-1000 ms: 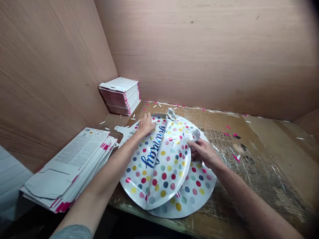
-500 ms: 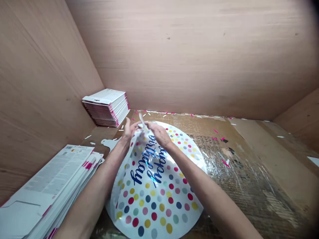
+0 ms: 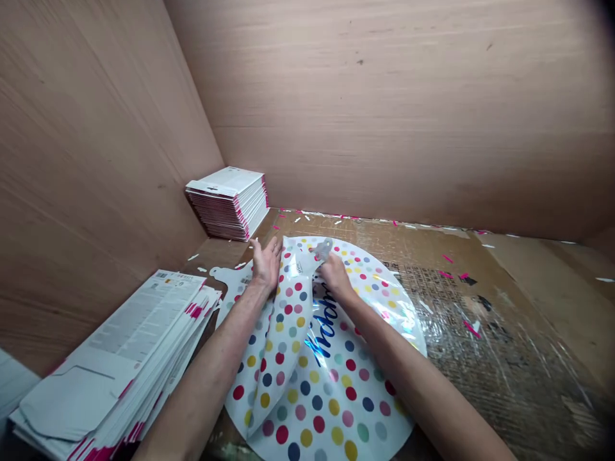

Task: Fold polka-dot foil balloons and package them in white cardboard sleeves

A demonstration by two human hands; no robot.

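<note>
Both forearms reach forward over a round, flat foil balloon (image 3: 331, 378), white with coloured dots and blue script, which lies on the taped cardboard bench (image 3: 504, 333). The left hand (image 3: 267, 264) lies flat, fingers spread and pointing away, pressing the balloon's left portion, which is folded over toward the middle. The right hand (image 3: 335, 274) is curled, its fingers pinched on the silvery neck tab (image 3: 321, 248) at the balloon's far edge, wrist bent slightly inward. The two hands sit near each other, just apart. A stack of white-and-pink card sleeves (image 3: 230, 202) stands in the far left corner; another fanned stack (image 3: 120, 358) lies at the near left.
</note>
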